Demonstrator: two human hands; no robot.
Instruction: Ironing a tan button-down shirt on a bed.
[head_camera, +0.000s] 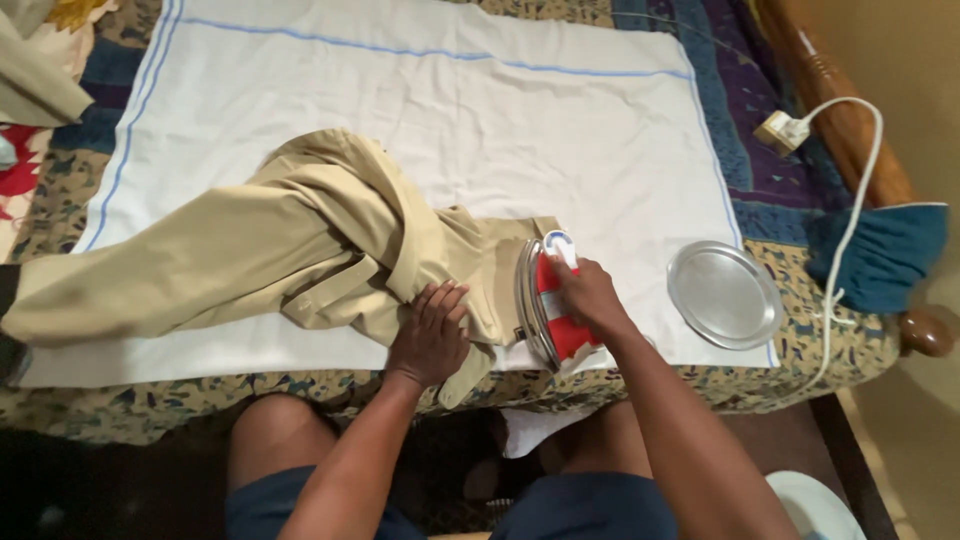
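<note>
Khaki trousers (300, 245) lie crumpled on a white cloth with blue stripes (450, 110) spread over a bed. My left hand (430, 335) presses flat on the trousers' waist part near the bed's front edge. My right hand (590, 295) grips the handle of a red and white iron (552, 305), which rests on the khaki fabric just right of my left hand. The iron's metal soleplate edge shows on its left side.
A round metal plate (725, 293) sits at the cloth's right edge. A white power cord with plug (785, 130) runs along the wooden bed frame (850, 120). A teal cloth (885, 255) hangs at the right. A patterned quilt (740, 90) lies under the cloth.
</note>
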